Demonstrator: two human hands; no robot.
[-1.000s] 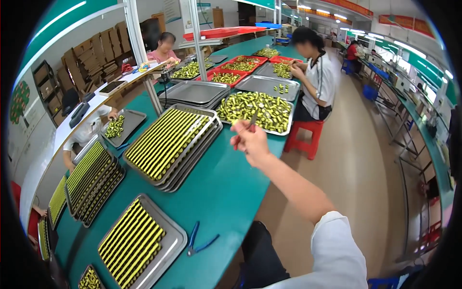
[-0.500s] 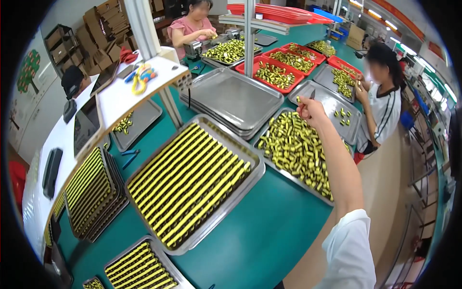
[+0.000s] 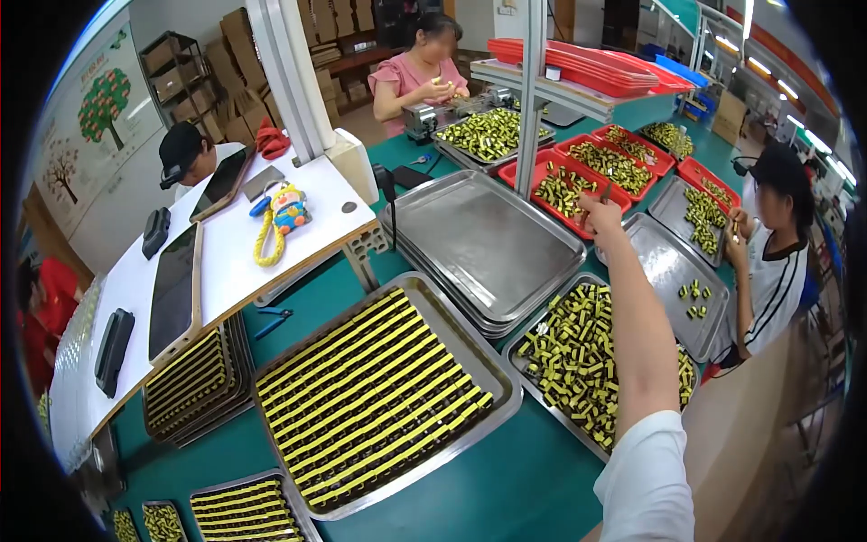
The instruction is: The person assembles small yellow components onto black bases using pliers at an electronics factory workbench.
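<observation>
Head camera caught my right hand stretched out over the red tray of yellow-and-black parts, fingers pinched around something small and dark. My left hand was out of view.

Brown cardboard boxes fill a metal rack against the far left wall, and more cartons are stacked behind the white post at the back. Left of the rack hangs a wall poster showing green trees with red fruit on a pale ground. On the white raised shelf lie two dark flat screens, one behind the other, both blank. Far right, another brown carton stands near the aisle.
</observation>
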